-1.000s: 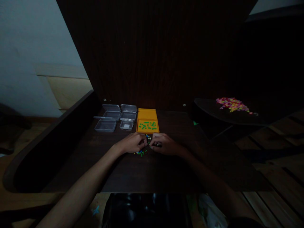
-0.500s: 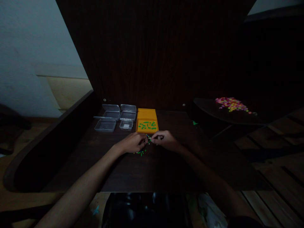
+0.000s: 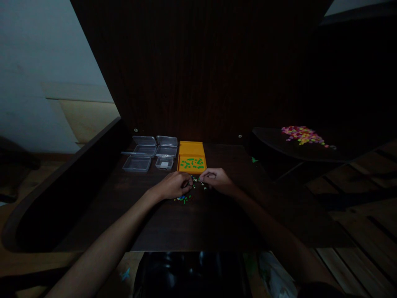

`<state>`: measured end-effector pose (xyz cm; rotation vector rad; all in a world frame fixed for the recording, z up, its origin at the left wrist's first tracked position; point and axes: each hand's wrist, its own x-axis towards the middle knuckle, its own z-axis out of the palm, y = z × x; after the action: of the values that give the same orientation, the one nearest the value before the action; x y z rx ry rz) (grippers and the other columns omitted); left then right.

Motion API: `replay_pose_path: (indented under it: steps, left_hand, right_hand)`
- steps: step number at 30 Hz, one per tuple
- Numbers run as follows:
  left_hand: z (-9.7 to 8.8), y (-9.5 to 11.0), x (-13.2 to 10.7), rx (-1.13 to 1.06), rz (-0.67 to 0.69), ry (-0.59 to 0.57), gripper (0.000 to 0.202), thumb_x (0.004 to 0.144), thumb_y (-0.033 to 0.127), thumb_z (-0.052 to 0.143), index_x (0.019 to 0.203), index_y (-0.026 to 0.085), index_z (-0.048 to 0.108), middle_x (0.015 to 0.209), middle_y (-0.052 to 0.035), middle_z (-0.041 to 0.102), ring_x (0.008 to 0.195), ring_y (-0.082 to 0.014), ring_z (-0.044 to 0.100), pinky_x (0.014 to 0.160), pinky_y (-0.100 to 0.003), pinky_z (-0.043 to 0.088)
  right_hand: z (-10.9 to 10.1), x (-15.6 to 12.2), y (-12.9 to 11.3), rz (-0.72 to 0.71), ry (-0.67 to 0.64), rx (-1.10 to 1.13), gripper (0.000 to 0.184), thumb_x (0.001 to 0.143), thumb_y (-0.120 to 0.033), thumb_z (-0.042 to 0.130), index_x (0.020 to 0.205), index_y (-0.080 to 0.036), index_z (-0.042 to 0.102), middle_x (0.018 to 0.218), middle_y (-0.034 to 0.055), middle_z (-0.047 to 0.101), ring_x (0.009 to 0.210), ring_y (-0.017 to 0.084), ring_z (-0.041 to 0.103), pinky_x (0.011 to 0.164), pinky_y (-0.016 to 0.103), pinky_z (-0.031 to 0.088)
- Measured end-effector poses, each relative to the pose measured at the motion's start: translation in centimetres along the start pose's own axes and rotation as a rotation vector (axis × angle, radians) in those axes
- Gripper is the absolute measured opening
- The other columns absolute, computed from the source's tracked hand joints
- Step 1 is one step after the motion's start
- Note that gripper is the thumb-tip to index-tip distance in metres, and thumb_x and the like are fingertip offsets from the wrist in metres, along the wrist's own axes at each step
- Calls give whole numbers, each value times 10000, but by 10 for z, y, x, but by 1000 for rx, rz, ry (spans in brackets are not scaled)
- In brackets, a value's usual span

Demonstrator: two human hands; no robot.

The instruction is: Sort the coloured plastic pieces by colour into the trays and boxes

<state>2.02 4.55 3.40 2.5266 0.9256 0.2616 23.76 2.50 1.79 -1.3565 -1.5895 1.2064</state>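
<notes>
My left hand [image 3: 175, 185] rests on the dark table with its fingers curled, at the edge of a scatter of small coloured pieces [image 3: 185, 199]. My right hand [image 3: 217, 180] is pinched over more tiny white and green pieces [image 3: 203, 186] between the two hands. Whatever sits in either set of fingertips is too small and dark to name. Just beyond the hands, an open yellow box [image 3: 191, 147] holds several small green pieces [image 3: 192, 163] spread over its base.
Open clear plastic boxes [image 3: 136, 164] stand left of the yellow box; a smaller clear box [image 3: 164, 163] has something white in it. On a side shelf at right lies a heap of pink and yellow pieces [image 3: 304, 135]. A raised panel [image 3: 62, 186] edges the table's left.
My right hand has shifted slightly up and right, uncovering some white pieces. My left hand has stayed nearly in place. More of the coloured scatter below it shows now.
</notes>
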Motion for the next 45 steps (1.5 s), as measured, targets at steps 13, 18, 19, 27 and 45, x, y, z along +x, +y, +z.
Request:
replay_pose_path:
  steps: [13,18,19,27,45]
  left_hand:
    - [5,-2,0,-39,-1,23,204,876,279,618,1037,183,699,744,-15,689,653,-147,619,644,-239,415]
    - [9,-1,1,-18,48,34,195,902,246,569,1023,201,716,908,-46,743,780,-171,669,710,-248,436]
    - [9,-2,1,-20,49,35,182,897,237,570,994,202,721,892,-40,741,760,-165,665,694,-242,431]
    - [5,-8,1,-56,26,96,200,823,162,562,941,170,723,671,1,659,563,-121,566,587,-220,387]
    - [7,-10,1,-90,46,63,200,862,170,538,911,192,731,798,-31,733,692,-158,650,682,-243,437]
  right_hand:
    - [-9,3,-6,104,100,304,272,594,-354,748,769,-169,654,724,28,713,404,48,402,366,184,246]
    - [-5,2,1,18,51,165,296,626,-364,736,830,-151,701,705,26,693,459,66,442,417,201,284]
    - [-3,2,3,-8,47,107,289,643,-360,723,835,-144,712,694,24,686,471,68,442,430,203,287]
    - [-3,-3,6,-160,71,-108,292,778,-343,604,927,-130,735,742,54,710,574,117,539,489,222,354]
    - [-30,2,-1,-31,141,220,450,699,-478,745,1013,-156,723,887,92,730,480,65,431,421,215,297]
